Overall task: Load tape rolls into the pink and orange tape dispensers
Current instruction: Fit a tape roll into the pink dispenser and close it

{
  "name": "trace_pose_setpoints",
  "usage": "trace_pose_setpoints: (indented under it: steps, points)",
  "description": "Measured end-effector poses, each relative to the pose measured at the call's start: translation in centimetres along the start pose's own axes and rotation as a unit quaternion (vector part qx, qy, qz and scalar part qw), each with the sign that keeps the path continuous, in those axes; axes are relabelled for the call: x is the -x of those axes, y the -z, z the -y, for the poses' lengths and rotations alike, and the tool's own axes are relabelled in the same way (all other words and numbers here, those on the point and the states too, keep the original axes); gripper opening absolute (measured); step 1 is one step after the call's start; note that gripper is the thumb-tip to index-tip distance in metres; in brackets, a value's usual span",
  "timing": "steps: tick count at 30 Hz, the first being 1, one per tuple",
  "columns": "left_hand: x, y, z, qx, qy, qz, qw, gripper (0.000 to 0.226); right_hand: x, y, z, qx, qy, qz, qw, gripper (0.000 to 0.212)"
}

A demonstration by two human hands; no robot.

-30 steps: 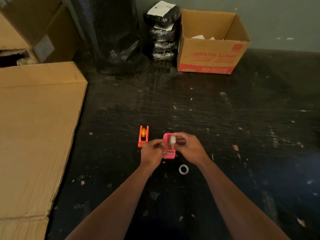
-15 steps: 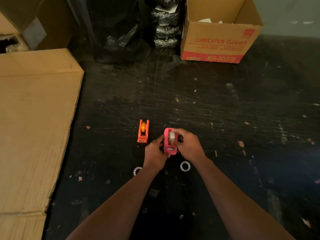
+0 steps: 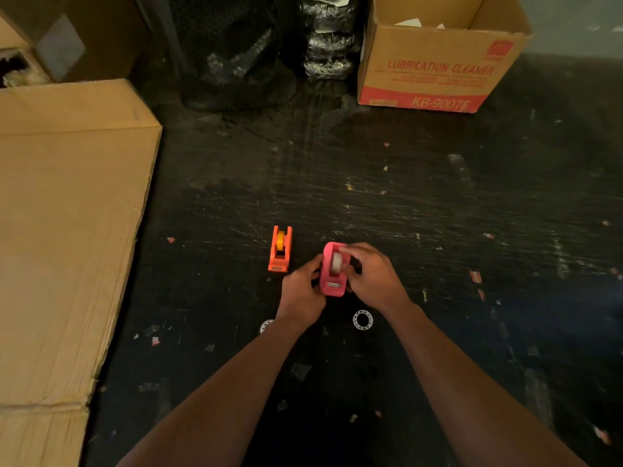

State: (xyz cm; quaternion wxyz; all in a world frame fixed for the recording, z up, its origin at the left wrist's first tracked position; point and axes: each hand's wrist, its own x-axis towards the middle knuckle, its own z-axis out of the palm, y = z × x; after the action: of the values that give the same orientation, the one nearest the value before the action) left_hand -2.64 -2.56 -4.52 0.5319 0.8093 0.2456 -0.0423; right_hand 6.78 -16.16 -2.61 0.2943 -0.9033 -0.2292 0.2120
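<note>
The pink tape dispenser (image 3: 329, 277) stands on the dark floor between my hands, with a whitish tape roll (image 3: 336, 262) sitting in its cradle. My left hand (image 3: 302, 293) grips the dispenser's left side. My right hand (image 3: 372, 274) holds its right side, fingertips on the roll. To the left, apart from my hands, the orange tape dispenser (image 3: 280, 250) stands with a yellow roll (image 3: 280, 236) in it. A white plastic ring (image 3: 362, 319) lies just below my right hand. Another ring (image 3: 266, 325) peeks out beside my left wrist.
A flat cardboard sheet (image 3: 67, 230) covers the floor on the left. An open carton marked "LUBRICATION CLEANER" (image 3: 435, 67) stands at the back right, next to black wrapped bundles (image 3: 327, 38). Small paper scraps (image 3: 475, 276) litter the scratched floor.
The roll has gone from above the pink dispenser down into its cradle. My left hand shifted from the front to the dispenser's side. The camera tilted down, revealing a second ring.
</note>
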Motion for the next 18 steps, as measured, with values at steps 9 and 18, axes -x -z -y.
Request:
trace_pose_setpoints:
  steps: [9, 18]
  points:
    - [0.0, -1.1, -1.1, -0.01, 0.028, -0.082, 0.996, 0.018, -0.5, -0.5, -0.6, -0.006, -0.014, -0.001, 1.0, 0.036]
    - [-0.5, -1.1, -1.3, -0.005, 0.08, -0.09, 0.993, 0.016, -0.2, -0.6, -0.5, -0.031, -0.008, -0.009, 0.999, 0.038]
